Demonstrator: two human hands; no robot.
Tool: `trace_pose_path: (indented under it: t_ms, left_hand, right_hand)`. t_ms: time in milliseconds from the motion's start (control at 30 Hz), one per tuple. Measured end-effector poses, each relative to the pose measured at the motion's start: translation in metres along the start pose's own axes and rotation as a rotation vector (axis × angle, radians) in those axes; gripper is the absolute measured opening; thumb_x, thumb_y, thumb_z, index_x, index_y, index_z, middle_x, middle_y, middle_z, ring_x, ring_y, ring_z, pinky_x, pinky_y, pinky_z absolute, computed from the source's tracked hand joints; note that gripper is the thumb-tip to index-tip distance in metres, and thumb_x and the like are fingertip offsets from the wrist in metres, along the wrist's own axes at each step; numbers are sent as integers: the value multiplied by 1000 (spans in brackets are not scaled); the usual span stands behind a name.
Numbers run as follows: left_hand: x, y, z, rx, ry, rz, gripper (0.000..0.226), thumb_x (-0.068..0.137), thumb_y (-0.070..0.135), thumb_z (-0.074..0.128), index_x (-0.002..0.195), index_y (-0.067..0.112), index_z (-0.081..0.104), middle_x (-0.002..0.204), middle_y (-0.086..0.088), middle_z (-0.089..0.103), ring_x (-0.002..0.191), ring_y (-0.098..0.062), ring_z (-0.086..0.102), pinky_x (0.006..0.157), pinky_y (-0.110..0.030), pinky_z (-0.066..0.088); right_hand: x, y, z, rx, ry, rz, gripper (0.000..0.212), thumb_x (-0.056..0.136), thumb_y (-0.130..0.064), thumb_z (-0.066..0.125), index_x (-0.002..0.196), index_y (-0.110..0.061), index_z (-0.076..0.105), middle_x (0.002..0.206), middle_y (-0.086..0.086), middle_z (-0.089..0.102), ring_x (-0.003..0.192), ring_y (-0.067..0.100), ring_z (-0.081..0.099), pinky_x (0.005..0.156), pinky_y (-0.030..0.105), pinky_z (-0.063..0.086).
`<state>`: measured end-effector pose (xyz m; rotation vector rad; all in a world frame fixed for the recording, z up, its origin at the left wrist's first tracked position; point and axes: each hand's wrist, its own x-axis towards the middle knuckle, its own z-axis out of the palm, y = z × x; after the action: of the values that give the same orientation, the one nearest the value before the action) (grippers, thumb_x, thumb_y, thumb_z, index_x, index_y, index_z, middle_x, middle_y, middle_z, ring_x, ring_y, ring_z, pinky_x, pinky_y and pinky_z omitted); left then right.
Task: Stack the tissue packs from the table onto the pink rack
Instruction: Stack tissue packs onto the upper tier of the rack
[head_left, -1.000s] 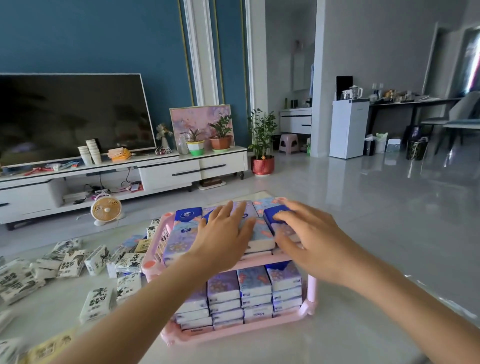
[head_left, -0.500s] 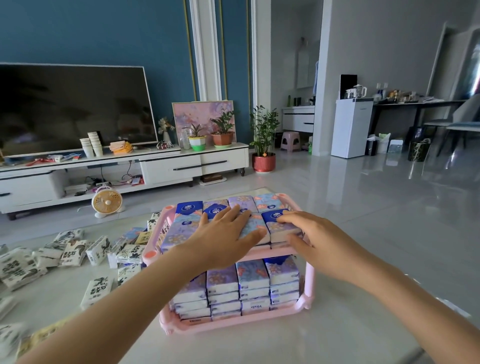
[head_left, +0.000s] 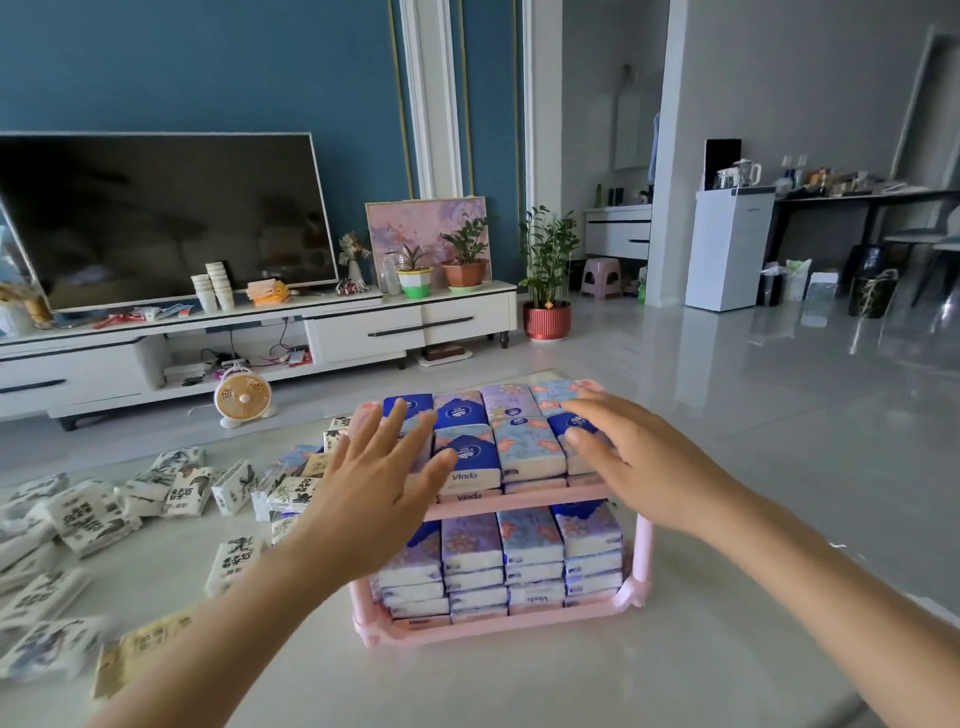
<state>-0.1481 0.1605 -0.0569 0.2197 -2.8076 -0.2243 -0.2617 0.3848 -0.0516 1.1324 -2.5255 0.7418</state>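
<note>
A pink two-tier rack (head_left: 498, 626) stands on the pale table (head_left: 545, 691) in front of me. Blue and purple tissue packs (head_left: 524, 449) fill its top shelf in rows, and more packs (head_left: 527, 551) are stacked on the bottom shelf. My left hand (head_left: 374, 483) is spread flat with straight fingers over the left packs of the top shelf. My right hand (head_left: 628, 457) lies with straight fingers over the right packs. Neither hand holds anything. Several white packs with black print (head_left: 187, 488) lie loose on the table to the left.
Beyond the table's far edge are a small orange fan (head_left: 242, 395) on the floor, a white TV cabinet (head_left: 363, 332) with a large TV (head_left: 161, 218), and a potted plant (head_left: 548, 280). Glossy floor stretches off to the right.
My left hand has slid to the left across the top packs and spread its fingers. My right hand has shifted slightly back along the right packs. The view has moved a little closer.
</note>
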Motion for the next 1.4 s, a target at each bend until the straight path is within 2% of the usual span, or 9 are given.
trace_pose_path:
  t_ms: [167, 333, 533, 700, 833, 967, 1033, 1133, 1400]
  left_hand:
    - [2, 7, 3, 164, -17, 43, 86, 68, 73, -16, 145, 40, -1, 155, 6, -10, 142, -14, -14, 114, -40, -8]
    - [3, 11, 4, 210, -30, 66, 67, 87, 64, -1, 147, 36, 7, 157, 5, 3, 144, -14, 1, 115, -34, 6]
    - [4, 12, 5, 224, -23, 58, 59, 93, 56, 12, 147, 34, 7, 156, 4, 7, 143, -15, 5, 115, -36, 10]
    - [-6, 6, -2, -27, 130, 118, 67, 90, 66, 11, 146, 31, 16, 155, 6, 14, 143, -11, 5, 117, -38, 4]
    - [-40, -22, -14, -249, 451, 182, 54, 90, 45, 29, 130, 16, 51, 137, 1, 47, 127, -15, 41, 104, -38, 33]
    - [-86, -74, -7, -253, 573, 153, 40, 89, 33, 36, 116, 12, 58, 121, 7, 52, 109, -13, 51, 84, -34, 43]
    - [-106, -101, 5, -243, 555, 96, 41, 88, 34, 36, 113, 12, 59, 120, 7, 52, 103, -12, 52, 73, -34, 46]
    - [-129, -136, 31, -251, 511, -5, 43, 85, 33, 35, 109, 9, 61, 114, 2, 56, 101, -14, 53, 79, -34, 44]
    - [-157, -167, 84, -291, 448, -120, 32, 80, 23, 36, 104, 18, 57, 112, -1, 59, 106, -14, 47, 91, -17, 31]
  right_hand:
    - [1, -6, 7, -153, -56, -63, 69, 86, -56, 7, 137, -25, 41, 145, -10, 38, 143, 9, 10, 112, 29, 21]
    - [2, -1, 7, -61, -109, 5, 44, 97, -45, 24, 136, -36, 41, 147, -18, 33, 142, 1, 1, 110, 34, 29]
    - [3, 2, 8, -66, -113, -13, 44, 97, -44, 26, 134, -29, 45, 146, -14, 37, 143, 4, 2, 112, 34, 27]
    - [-6, -9, 3, 80, 120, -62, 44, 96, -40, 35, 131, -17, 51, 142, 0, 44, 138, 12, 28, 114, 31, 23]
    - [-30, -24, 2, 194, 254, -51, 26, 95, -24, 48, 118, -18, 59, 121, -6, 56, 115, 8, 53, 89, 14, 34]
    - [-60, -49, 15, 212, 335, -227, 22, 89, -24, 40, 95, -22, 61, 91, -12, 61, 71, -17, 53, 68, 1, 35]
    - [-70, -61, 30, 160, 336, -335, 18, 88, -15, 41, 90, -19, 59, 84, -7, 59, 73, -5, 53, 70, 10, 38]
    - [-74, -81, 60, 145, 246, -452, 17, 85, -7, 43, 90, -17, 57, 79, -2, 58, 74, 15, 53, 72, 23, 42]
    - [-54, -151, 139, 196, 75, -684, 16, 82, -3, 47, 90, -14, 55, 77, 3, 60, 72, 17, 51, 73, 21, 44]
